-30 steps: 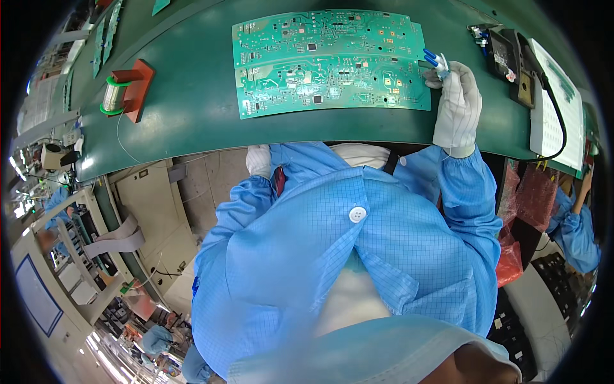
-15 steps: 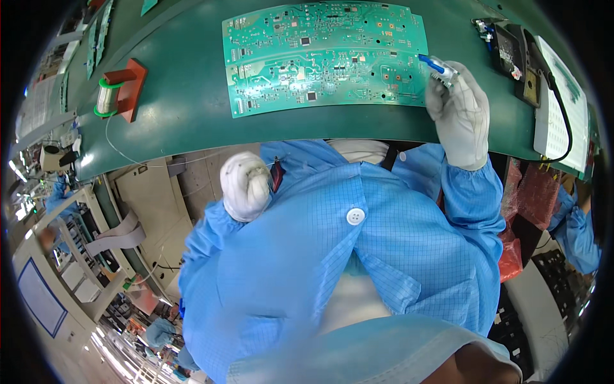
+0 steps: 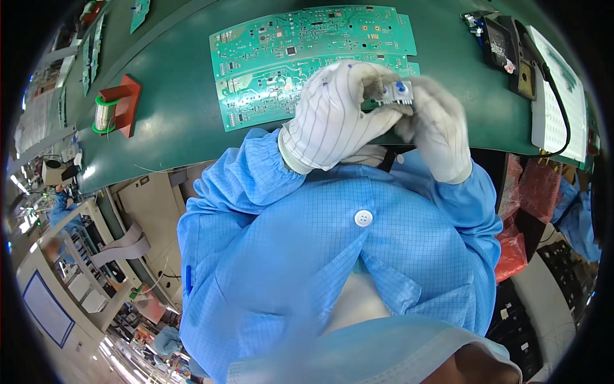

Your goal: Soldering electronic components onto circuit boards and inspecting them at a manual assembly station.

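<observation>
A small silver metal component [image 3: 387, 96] with a blue shaft seen end-on and a row of pins is up between my two gloved hands. My left hand [image 3: 329, 115] pinches its left side between thumb and fingers. My right hand [image 3: 441, 125], slightly blurred, has its curled fingers at the component's right edge. Beneath and behind the hands lies a green printed circuit board panel [image 3: 256, 96], two similar boards joined, covered with small parts. The hands hide its lower right portion.
On the left a solder wire spool [image 3: 105, 115] sits on a red stand [image 3: 132, 102]. At the right are a dark tray [image 3: 505, 48] with small parts, a black cable [image 3: 563, 105] and a white panel [image 3: 543, 121]. The green bench [image 3: 173, 144] curves along its front edge.
My left hand has risen from beside my body to the component. My right hand has brought the component left, and its blue shaft has turned. A dark red item by my left hand is out of sight.
</observation>
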### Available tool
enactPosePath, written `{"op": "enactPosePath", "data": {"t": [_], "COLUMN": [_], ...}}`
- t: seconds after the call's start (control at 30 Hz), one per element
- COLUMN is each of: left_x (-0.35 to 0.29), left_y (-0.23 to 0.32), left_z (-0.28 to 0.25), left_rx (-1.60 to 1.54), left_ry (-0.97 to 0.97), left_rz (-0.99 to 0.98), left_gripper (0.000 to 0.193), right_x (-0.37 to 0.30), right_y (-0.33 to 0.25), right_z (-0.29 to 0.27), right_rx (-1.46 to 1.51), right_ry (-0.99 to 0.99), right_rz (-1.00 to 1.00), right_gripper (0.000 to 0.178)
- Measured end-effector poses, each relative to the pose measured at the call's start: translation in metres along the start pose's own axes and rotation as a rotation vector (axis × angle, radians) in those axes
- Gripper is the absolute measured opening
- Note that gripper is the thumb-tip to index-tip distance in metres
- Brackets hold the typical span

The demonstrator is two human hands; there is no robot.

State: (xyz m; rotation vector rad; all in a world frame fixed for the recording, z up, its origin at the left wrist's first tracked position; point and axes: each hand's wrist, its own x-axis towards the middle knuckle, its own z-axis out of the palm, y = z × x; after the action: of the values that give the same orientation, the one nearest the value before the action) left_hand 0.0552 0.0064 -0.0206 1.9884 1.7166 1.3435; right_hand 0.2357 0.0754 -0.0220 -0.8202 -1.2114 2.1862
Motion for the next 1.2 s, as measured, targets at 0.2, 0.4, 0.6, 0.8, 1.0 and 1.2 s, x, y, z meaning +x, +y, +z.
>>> {"op": "enactPosePath", "data": {"t": [0.2, 0.4, 0.6, 0.8, 1.0, 1.2], "left_x": [0.001, 0.02, 0.02, 0.022, 0.022, 0.031], "left_y": [-0.013, -0.034, -0.043, -0.053, -0.035, -0.035], "left_z": [0.009, 0.005, 0.008, 0.013, 0.005, 0.01], "left_rx": [0.046, 0.368, 0.454, 0.327, 0.436, 0.204], "left_ry": [-0.055, -0.107, -0.084, -0.002, -0.158, 0.052], "left_rz": [-0.036, -0.001, 0.063, 0.037, -0.093, 0.278], "left_gripper": [0.036, 0.041, 0.038, 0.032, 0.027, 0.026], "right_x": [0.027, 0.091, 0.119, 0.123, 0.117, 0.119], "right_y": [-0.014, -0.033, -0.018, -0.014, -0.014, -0.01], "right_z": [-0.007, -0.04, -0.041, -0.038, -0.043, -0.041], "right_rx": [-1.278, -1.452, -1.382, -1.132, -1.436, -1.249], "right_ry": [0.026, 0.009, 0.007, -0.077, -0.037, -0.014], "right_rz": [-0.82, -0.979, -0.812, -1.076, -0.952, -0.957], "right_gripper": [0.029, 0.02, 0.017, 0.017, 0.017, 0.019]}}
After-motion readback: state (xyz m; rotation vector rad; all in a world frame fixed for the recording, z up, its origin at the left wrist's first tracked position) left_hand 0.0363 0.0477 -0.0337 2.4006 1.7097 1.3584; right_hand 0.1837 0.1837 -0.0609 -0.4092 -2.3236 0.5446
